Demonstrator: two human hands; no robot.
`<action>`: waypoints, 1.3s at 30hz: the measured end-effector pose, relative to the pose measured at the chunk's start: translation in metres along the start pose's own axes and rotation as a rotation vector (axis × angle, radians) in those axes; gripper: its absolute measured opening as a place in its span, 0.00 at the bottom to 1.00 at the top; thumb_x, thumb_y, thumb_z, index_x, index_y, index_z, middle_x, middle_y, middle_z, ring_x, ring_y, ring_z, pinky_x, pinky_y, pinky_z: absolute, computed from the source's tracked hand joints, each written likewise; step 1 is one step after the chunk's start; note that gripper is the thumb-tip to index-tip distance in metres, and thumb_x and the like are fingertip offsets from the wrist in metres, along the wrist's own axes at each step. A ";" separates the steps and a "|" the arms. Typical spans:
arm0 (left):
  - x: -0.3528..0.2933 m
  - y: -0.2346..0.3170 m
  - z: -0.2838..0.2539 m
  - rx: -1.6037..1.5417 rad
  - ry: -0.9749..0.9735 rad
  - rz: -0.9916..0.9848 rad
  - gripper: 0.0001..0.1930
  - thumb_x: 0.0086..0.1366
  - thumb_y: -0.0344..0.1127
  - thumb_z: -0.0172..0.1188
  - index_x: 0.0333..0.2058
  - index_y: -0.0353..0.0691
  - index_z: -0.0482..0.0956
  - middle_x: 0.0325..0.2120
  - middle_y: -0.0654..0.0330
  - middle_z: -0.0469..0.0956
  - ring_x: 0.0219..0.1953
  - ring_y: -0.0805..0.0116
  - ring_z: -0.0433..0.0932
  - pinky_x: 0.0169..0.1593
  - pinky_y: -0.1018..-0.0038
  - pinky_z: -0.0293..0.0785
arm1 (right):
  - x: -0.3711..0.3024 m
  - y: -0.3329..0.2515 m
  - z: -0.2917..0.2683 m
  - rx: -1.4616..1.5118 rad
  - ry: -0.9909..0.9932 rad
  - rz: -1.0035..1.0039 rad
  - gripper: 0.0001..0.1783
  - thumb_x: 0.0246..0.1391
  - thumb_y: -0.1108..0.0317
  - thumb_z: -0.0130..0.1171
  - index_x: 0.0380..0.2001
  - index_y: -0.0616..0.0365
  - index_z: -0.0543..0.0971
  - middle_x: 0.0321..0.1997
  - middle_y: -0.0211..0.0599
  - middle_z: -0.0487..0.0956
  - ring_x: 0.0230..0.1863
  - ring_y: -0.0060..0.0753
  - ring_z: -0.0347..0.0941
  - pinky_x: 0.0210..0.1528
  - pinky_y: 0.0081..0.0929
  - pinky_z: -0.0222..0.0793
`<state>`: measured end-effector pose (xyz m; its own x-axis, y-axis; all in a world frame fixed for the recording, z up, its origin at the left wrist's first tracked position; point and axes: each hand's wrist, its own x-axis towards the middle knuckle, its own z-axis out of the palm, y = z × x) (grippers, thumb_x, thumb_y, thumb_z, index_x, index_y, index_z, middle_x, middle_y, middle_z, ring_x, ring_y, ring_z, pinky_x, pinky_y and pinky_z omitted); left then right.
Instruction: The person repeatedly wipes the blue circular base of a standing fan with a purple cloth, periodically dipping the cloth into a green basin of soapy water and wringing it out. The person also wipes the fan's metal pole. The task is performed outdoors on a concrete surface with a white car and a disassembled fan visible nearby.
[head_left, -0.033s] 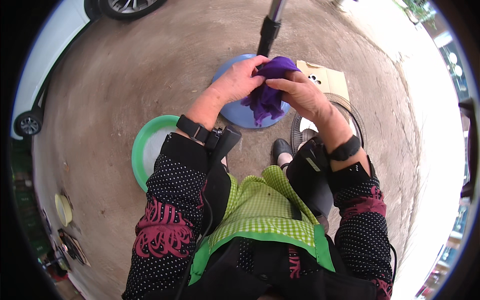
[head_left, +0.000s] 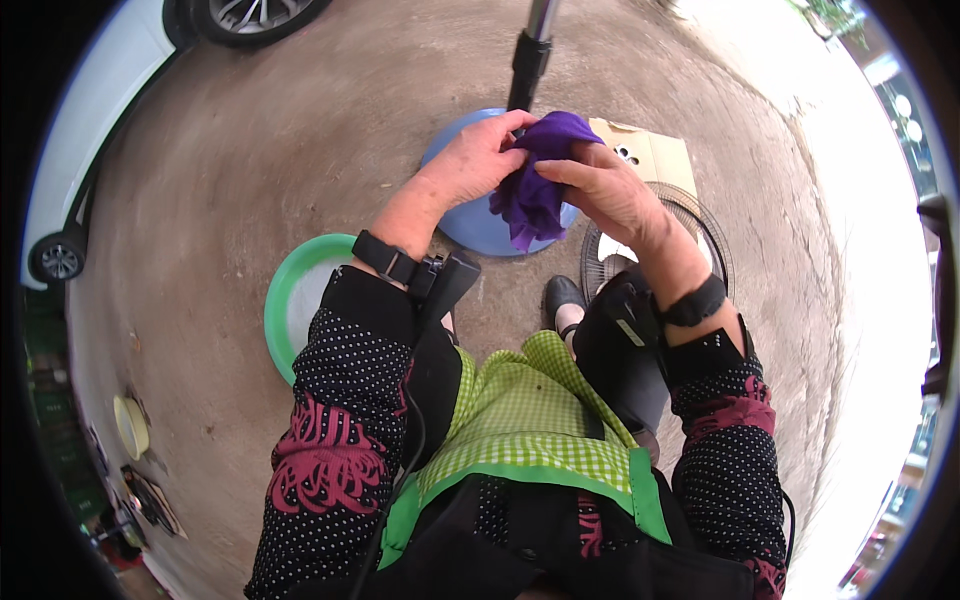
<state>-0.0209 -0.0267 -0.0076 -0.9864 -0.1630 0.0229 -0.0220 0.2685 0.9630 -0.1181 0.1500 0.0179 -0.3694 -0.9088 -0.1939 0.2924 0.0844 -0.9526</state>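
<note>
A bunched purple cloth (head_left: 535,205) is between my two hands, its loose end hanging down. My right hand (head_left: 612,190) is closed round the cloth from the right, with the thumb across its front. My left hand (head_left: 478,158) pinches the cloth's left side; some of its fingertips are hidden in the folds. Just behind my left fingers rises a black and silver pole (head_left: 530,65), leaning slightly. Below the hands lies a round blue base (head_left: 480,225), partly covered by the cloth; the pole's lower end is hidden behind my hand.
On the right lie a round wire fan grille (head_left: 715,240) and a flat cardboard piece (head_left: 650,160). A green-rimmed basin (head_left: 280,300) stands left of my legs. A white car (head_left: 95,120) is parked at upper left. A yellowish bowl (head_left: 130,425) sits farther left.
The hanging end of the cloth has shifted slightly to the right. Both hands keep their hold in nearly the same place.
</note>
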 end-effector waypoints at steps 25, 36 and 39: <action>0.024 -0.011 0.005 -0.092 0.322 -0.082 0.16 0.65 0.27 0.56 0.52 0.37 0.75 0.42 0.60 0.79 0.43 0.72 0.77 0.51 0.74 0.72 | -0.221 -0.030 -0.067 -0.197 0.556 -0.164 0.18 0.60 0.65 0.61 0.52 0.57 0.77 0.42 0.31 0.81 0.39 0.21 0.77 0.41 0.21 0.74; 0.030 -0.037 0.001 0.186 0.327 -0.048 0.17 0.58 0.26 0.59 0.47 0.37 0.79 0.34 0.58 0.82 0.39 0.69 0.79 0.47 0.72 0.75 | -0.219 -0.242 -0.164 -0.606 0.401 -1.012 0.30 0.53 0.45 0.64 0.54 0.50 0.79 0.29 0.33 0.78 0.37 0.36 0.75 0.49 0.37 0.68; 0.030 -0.045 -0.005 0.135 0.326 -0.050 0.16 0.58 0.25 0.59 0.47 0.37 0.78 0.34 0.59 0.82 0.39 0.69 0.79 0.46 0.71 0.75 | -0.199 -0.264 -0.176 0.602 0.127 -0.906 0.22 0.70 0.66 0.38 0.60 0.67 0.66 0.47 0.54 0.77 0.37 0.38 0.78 0.41 0.27 0.79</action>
<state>-0.0490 -0.0482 -0.0486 -0.8802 -0.4675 0.0818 -0.1120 0.3720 0.9214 -0.2773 0.3809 0.2665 -0.7431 -0.4814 0.4649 0.2366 -0.8388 -0.4903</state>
